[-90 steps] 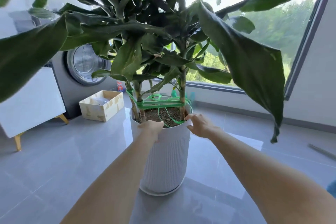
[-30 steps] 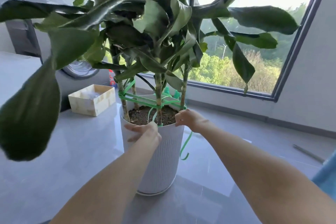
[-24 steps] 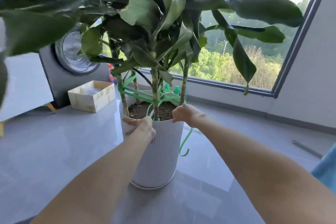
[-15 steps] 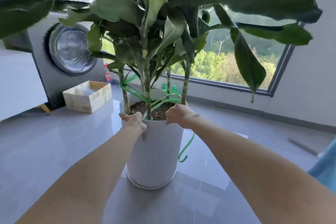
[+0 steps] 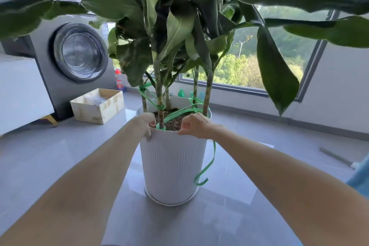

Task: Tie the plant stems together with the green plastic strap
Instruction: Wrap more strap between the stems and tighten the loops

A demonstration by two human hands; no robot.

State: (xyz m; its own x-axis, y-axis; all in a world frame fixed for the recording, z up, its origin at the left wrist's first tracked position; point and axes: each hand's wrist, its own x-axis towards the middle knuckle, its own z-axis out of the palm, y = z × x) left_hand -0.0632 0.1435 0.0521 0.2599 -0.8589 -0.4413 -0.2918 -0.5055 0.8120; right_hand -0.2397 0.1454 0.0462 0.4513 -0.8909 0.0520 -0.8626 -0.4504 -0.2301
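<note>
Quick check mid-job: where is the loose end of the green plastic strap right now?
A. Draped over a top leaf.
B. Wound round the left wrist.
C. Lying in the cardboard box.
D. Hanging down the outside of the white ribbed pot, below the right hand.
D: the loose end of the green plastic strap comes out below the right hand and hangs down the outer wall of the white ribbed pot.

Pot (image 5: 171,166) ctr on floor (image 5: 60,156), stems (image 5: 159,96) in it, box (image 5: 97,106) & washer (image 5: 79,54) behind L, window (image 5: 249,66) behind, rod (image 5: 337,158) far R

Grey floor (image 5: 60,156) bears white pot (image 5: 171,166), wooden box (image 5: 95,112) (open-topped)
</note>
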